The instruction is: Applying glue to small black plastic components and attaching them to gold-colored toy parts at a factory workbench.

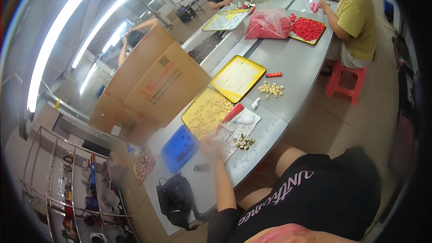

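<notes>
**A blurred hand above the tray of small gold parts**

We see the person's left hand (210, 146) stretched out over the long metal table (292, 69), at the near edge of a yellow tray (193, 116) that carries many small gold pieces (215, 106). The hand is blurred, so we cannot tell if its fingers are open, closed, or holding one of the pieces. The right hand is not visible in this view; only the black shirt and the lap fill the lower right.

Just right of the hand lies a sheet of white paper (240, 128) with a little heap of dark and gold parts (243, 141) on it. A red tool (232, 112) lies tilted between the tray and the paper. To the left of the hand is a blue tray (179, 149), and nearer to us a black bag (175, 200) sits on the table.

Behind the tray, a big cardboard box (150, 83) stands tilted and hides the left part of the table. Farther along there is an empty yellow tray (237, 78), a loose pile of pale gold pieces (271, 89) and a red lighter (273, 74), as it seems. At the far end a person in a yellow shirt (357, 15) sits on a red stool (345, 81) beside a tray of red items (308, 29) and a clear bag of red items (268, 23).
</notes>
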`<action>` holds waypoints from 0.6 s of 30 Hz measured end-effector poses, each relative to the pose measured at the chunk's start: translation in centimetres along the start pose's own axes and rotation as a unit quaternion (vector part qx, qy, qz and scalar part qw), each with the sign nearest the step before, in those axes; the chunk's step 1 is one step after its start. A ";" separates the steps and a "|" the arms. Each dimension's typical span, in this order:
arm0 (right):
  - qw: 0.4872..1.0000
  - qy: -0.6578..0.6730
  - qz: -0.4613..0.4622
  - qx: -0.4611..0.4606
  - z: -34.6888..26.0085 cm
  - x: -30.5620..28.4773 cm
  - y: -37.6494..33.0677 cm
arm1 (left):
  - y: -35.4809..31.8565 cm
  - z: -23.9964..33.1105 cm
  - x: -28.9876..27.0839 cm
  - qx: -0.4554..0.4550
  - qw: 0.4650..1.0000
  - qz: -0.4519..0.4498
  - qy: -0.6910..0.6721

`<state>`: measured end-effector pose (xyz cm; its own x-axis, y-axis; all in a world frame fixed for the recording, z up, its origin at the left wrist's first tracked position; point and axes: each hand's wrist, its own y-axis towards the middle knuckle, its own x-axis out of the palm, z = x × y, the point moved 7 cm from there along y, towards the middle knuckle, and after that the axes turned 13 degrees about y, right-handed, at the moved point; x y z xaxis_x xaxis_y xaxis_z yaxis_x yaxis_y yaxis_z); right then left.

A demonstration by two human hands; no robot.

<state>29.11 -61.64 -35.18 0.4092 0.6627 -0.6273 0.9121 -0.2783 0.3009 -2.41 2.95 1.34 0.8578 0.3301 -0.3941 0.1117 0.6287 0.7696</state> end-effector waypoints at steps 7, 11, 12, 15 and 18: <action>1.000 0.001 -0.003 -0.028 -2.4 -0.1 3.4 | -0.1 -1.0 0.1 -0.053 0.998 -0.031 0.006; 0.999 0.007 -0.006 -0.052 -4.4 0.7 6.2 | -0.1 -1.3 0.3 -0.075 0.996 -0.047 -0.008; 0.998 0.009 -0.007 -0.059 -5.0 1.0 6.9 | -0.2 -1.5 0.3 -0.069 0.997 -0.039 0.001; 0.997 0.015 -0.013 -0.080 -7.0 2.0 8.9 | -0.1 -1.3 0.2 -0.069 0.997 -0.028 0.003; 0.995 0.020 -0.018 -0.099 -8.6 3.0 10.5 | 0.1 -0.3 -0.1 -0.053 0.999 -0.006 -0.004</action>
<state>39.72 -56.61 -27.65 0.3722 0.6979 -0.6119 0.9017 -0.1154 0.4168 -2.66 3.22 1.28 0.8605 0.3163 -0.3993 0.0697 0.7033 0.7074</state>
